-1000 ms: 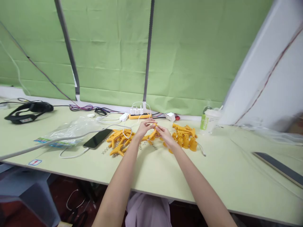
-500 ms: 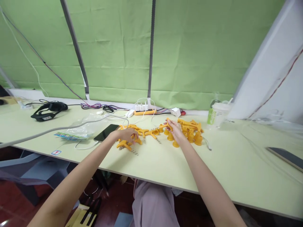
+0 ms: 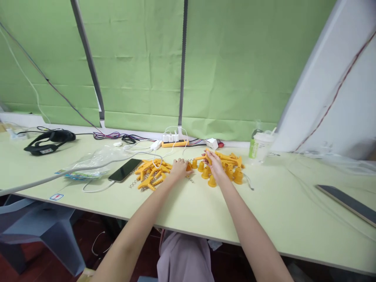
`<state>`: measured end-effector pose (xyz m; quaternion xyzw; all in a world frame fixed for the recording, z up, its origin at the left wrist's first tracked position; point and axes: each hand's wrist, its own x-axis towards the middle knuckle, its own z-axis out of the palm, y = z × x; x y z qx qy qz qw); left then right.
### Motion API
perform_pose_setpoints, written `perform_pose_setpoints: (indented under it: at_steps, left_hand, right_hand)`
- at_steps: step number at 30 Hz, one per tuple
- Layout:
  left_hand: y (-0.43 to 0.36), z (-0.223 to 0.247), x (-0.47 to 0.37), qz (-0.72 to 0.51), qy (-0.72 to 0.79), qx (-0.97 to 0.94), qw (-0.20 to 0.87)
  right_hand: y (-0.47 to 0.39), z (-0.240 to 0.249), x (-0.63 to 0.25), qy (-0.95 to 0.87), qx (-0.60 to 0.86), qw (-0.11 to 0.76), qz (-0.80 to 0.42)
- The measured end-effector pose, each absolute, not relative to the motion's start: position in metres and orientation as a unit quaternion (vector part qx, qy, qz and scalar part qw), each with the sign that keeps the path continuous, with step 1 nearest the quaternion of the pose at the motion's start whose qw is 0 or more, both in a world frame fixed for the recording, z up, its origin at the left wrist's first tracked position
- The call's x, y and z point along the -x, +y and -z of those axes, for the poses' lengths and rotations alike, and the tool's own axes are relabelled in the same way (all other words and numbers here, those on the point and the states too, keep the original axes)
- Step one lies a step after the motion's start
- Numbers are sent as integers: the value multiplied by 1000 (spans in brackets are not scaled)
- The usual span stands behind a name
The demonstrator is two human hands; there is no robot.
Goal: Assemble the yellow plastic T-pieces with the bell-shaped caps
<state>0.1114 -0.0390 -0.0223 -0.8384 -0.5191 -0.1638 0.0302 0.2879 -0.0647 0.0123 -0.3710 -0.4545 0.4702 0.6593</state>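
Observation:
My right hand (image 3: pixel 215 161) is closed around a yellow plastic piece (image 3: pixel 208 157), raised over the table in front of several yellow cups (image 3: pixel 212 181). Just left of it, my left hand (image 3: pixel 179 167) reaches down with its fingers wrapped at a yellow cup-like part (image 3: pixel 188 167). A heap of yellow branching pieces with small metal chains (image 3: pixel 147 182) lies to the left of my left hand. More long yellow parts (image 3: pixel 229 158) are piled behind and to the right of the cups.
A phone (image 3: pixel 125 170) and a clear plastic bag (image 3: pixel 91 162) lie left; a black headset (image 3: pixel 49 141) is beyond. Behind stands a power strip (image 3: pixel 175 143) with cables. At right are a drink cup (image 3: pixel 262 147) and a dark tablet (image 3: pixel 348 200).
My left hand has moved right, off the heap of branching pieces to the cup-like part. My right hand still holds its yellow piece. The whole view has shifted slightly.

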Motion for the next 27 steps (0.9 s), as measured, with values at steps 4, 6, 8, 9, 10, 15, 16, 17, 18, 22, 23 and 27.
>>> perform_pose_setpoints:
  at_steps: [4, 6, 8, 9, 10, 15, 16, 17, 18, 22, 23, 27]
  left_hand:
    - [-28, 30, -120, 170, -550, 814, 74]
    - [-25, 32, -118, 183, -548, 813, 74]
    - [-24, 33, -118, 198, -544, 811, 82]
    - [-24, 33, -120, 204, -545, 809, 89]
    - [-25, 34, -123, 208, -545, 807, 94]
    - [-19, 39, -135, 226, -563, 794, 36]
    - [-16, 40, -135, 255, -564, 785, 0]
    - [-13, 40, -132, 296, -557, 774, -47]
    - [-10, 39, -128, 348, -540, 759, -103]
    - [-5, 32, -106, 525, -434, 651, -335]
    - [-6, 30, -101, 542, -409, 624, -387]
    - [-11, 23, -93, 541, -334, 547, -545]
  right_hand:
    - [-67, -15, -290, -449, 369, 669, -463]
    - [-68, -16, -291, -447, 375, 672, -457]
    - [-68, -16, -292, -442, 383, 674, -451]
    - [-68, -16, -293, -440, 386, 675, -449]
    - [-67, -16, -294, -438, 387, 677, -448]
    - [-64, -14, -298, -438, 390, 681, -439]
    - [-63, -13, -299, -438, 393, 682, -433]
    - [-61, -12, -301, -439, 396, 685, -426]
    - [-59, -10, -302, -437, 399, 689, -417]
    - [-51, -5, -306, -422, 405, 716, -381]
    - [-49, -4, -307, -420, 404, 721, -375]
    - [-46, -3, -309, -412, 402, 734, -360]
